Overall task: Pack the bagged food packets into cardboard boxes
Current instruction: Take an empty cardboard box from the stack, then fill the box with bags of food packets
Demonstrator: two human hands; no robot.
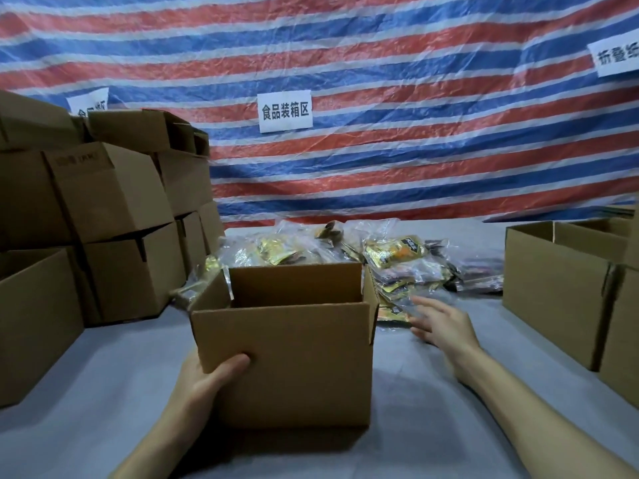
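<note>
Nearest, on the grey table (432, 437), the left hand (207, 378) grips the lower left corner of an open box (287, 361); its thumb lies across the front face and its fingers curl round the left side, out of sight. The open box stands upright in the middle of the table with its four flaps raised, and the tall front wall hides its floor. Just right of it, the right hand (442, 326) is stretched forward with the fingers spread and straight, holding nothing. It is blurred, so it cannot be told whether the fingertips touch the nearest bag. Behind the open box and spreading to its right lie the bagged packets (397, 261), a loose heap of clear bags with gold and dark wrappers inside; the raised rear flap covers the heap's near left part. A stack of boxes (103, 202) rises in several tiers along the left edge, close to the open box's left flap. More cartons (553, 288) stand at the right edge, well apart from the heap. Farthest back hangs a striped tarp (380, 160) in red, white and blue with a paper sign (285, 110) fixed to it.
</note>
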